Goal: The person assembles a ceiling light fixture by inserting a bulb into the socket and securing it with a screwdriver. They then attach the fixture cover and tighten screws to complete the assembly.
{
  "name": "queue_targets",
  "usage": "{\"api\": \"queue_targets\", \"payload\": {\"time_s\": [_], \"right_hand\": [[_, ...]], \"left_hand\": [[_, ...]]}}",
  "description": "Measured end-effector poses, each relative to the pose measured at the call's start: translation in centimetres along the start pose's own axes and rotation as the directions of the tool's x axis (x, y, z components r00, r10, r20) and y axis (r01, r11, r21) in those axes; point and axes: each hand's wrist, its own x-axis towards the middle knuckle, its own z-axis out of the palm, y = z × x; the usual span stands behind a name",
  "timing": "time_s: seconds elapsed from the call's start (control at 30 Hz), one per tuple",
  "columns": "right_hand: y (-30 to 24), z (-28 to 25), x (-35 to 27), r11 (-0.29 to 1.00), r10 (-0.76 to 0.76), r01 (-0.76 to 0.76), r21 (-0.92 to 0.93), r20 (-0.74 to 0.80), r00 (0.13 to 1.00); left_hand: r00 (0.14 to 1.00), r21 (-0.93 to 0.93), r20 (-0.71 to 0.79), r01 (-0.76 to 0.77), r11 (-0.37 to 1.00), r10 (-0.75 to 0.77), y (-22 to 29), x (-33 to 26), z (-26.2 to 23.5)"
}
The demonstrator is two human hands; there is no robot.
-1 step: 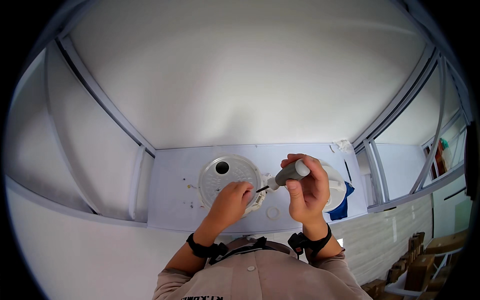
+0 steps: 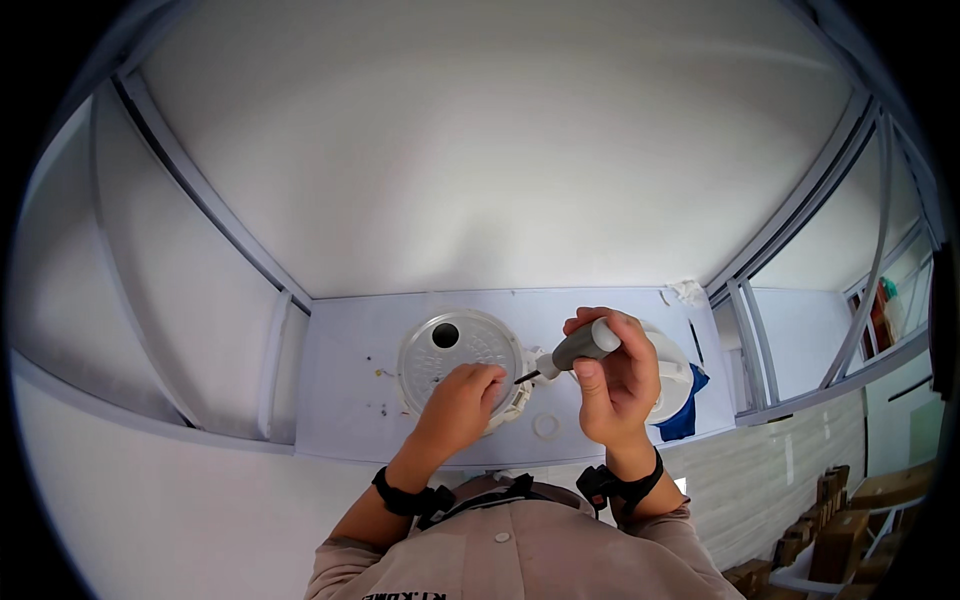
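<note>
A grey-handled screwdriver is in my right hand, with fingers and thumb around its handle. Its dark shaft slants down and left, and the tip ends near the fingertips of my left hand. My left hand is closed, its fingers bunched at the right side of a round white housing. Anything pinched in them is too small or hidden to make out. The housing has a flat pale face with one dark round hole. White fittings stick out along its right edge.
Behind my right hand is a white rounded part, beside a blue cloth. A pale ring lies near the table's front edge. Several small bits are scattered left of the housing. A thin dark tool and crumpled white material lie far right.
</note>
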Motion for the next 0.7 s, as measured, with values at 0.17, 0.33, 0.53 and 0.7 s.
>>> {"api": "queue_targets", "payload": {"time_s": [0.17,0.33,0.53,0.7], "right_hand": [[0.8,0.0,-0.9,0.997,0.075,-0.075,-0.004,-0.014,0.997],[1.0,0.2,-1.1,0.994,0.110,-0.110,-0.003,-0.020,0.994],[1.1,0.2,-1.4,0.991,0.133,-0.133,0.008,-0.011,0.991],[1.2,0.2,-1.6,0.990,0.143,-0.143,0.000,-0.017,0.990]], "left_hand": [[0.999,0.062,0.023,0.025,0.998,-0.027,-0.5,-0.7,-0.7],[0.998,0.136,0.034,-0.057,0.989,0.053,-0.6,-0.9,-1.4],[1.000,0.125,-0.001,0.021,0.992,-0.021,-1.0,-1.3,-1.0],[0.999,0.104,-0.008,0.046,0.993,-0.046,-1.1,-1.4,-1.1]]}}
